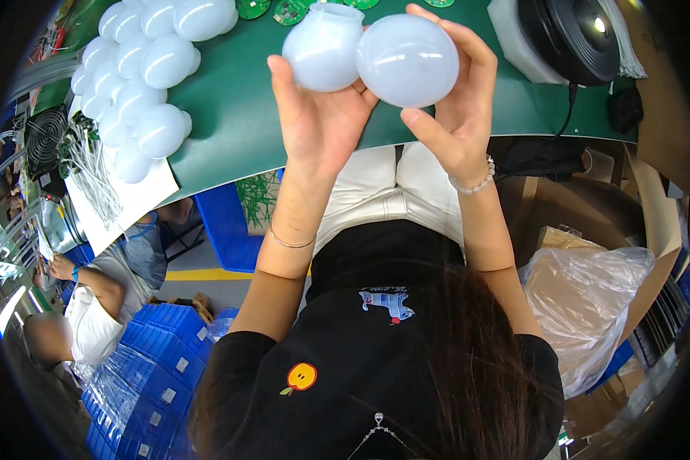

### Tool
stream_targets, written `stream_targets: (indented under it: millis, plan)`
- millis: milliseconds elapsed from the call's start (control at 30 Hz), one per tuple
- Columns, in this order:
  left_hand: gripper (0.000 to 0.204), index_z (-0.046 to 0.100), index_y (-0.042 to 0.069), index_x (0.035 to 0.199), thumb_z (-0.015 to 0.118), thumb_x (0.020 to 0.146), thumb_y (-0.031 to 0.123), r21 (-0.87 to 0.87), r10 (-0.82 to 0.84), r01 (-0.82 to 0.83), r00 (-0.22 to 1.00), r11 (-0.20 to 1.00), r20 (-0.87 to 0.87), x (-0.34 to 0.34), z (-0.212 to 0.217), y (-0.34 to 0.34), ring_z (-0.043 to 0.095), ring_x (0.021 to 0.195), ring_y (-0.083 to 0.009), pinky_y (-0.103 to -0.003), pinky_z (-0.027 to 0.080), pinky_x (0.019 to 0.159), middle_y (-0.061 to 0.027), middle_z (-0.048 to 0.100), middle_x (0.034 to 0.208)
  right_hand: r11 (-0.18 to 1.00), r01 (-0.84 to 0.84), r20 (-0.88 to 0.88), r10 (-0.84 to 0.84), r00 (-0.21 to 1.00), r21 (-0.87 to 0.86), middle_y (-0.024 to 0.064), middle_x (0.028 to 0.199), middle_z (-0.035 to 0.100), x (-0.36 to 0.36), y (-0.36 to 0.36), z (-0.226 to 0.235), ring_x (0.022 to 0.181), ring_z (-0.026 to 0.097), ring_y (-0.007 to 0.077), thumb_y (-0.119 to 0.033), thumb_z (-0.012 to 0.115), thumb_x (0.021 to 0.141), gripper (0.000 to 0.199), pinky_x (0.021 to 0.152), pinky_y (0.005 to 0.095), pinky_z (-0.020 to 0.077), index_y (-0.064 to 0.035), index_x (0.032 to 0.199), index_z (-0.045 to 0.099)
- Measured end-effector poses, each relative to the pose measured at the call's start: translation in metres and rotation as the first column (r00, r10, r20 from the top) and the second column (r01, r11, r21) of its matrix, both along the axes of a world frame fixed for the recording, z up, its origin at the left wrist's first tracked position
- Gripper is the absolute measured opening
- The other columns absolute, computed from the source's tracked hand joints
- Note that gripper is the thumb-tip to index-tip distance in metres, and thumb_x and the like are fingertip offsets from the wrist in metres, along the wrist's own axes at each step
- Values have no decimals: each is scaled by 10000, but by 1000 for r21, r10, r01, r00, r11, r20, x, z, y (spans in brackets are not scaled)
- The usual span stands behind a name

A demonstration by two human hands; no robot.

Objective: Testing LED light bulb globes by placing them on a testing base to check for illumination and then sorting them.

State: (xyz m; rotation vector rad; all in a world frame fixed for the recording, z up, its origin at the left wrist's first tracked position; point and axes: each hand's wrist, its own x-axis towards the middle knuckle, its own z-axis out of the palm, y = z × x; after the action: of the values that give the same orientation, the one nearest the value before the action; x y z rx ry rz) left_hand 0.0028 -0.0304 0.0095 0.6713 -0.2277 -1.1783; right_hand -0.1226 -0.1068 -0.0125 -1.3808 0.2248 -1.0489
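Observation:
Two round, milky white lamp globes are held side by side over the green table. My left hand (326,126) cups the left globe (322,52) from below, its thumb up along the side. That globe's open neck points away from me. Around the right globe (408,61) curl the thumb and fingers of my right hand (464,100). The two globes appear to touch, though I cannot tell for sure. Several more white globes (165,63) lie clustered on the table to the left.
Green circuit boards (291,11) lie at the table's (230,115) far edge. A black round device (571,38) stands at the far right. White cables (92,169) rest on paper at the left. Blue crates (157,360) and a seated co-worker (103,307) are lower left; a plastic-lined carton (583,307) is right.

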Motion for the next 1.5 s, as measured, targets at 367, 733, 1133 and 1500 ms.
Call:
stream_targets:
  millis: [367, 733, 1133, 1500]
  plan:
    - [953, 312, 57, 1431, 649, 762, 646, -114, 134, -98, 914, 989, 384, -11, -11, 11, 440, 1268, -278, -445, 356, 1075, -130, 412, 1401, 904, 425, -190, -426, 884, -52, 121, 1317, 431, 0, 8, -1, 1160, 484, 202, -442, 752, 785, 810, 1006, 346, 410, -15, 1353, 363]
    - [896, 367, 54, 1409, 527, 810, 702, -350, -92, -14, 954, 937, -285, 3, -18, 7, 573, 1070, -345, -407, 426, 909, -222, 477, 1350, 816, 157, 65, -230, 971, 556, 289, 1362, 449, -11, 0, 9, 1122, 530, 327, -495, 476, 829, 717, 961, 422, 445, -12, 1355, 409]
    - [859, 379, 78, 1404, 521, 826, 698, -272, -93, -25, 906, 962, -413, 4, -16, 5, 548, 1030, -292, -409, 426, 901, -202, 480, 1340, 344, -656, 673, 85, 734, 672, 231, 1267, 540, -24, -30, -2, 1007, 565, 330, -494, 453, 936, 611, 855, 462, 435, -52, 1358, 429]
    - [859, 394, 76, 1399, 526, 824, 700, -249, -72, -36, 908, 968, -413, 5, -16, 5, 552, 1020, -290, -408, 426, 895, -203, 489, 1330, 161, -710, 713, 53, 699, 685, 182, 1026, 601, -26, -31, 5, 800, 530, 294, -542, 427, 915, 652, 719, 415, 421, -41, 1326, 498]
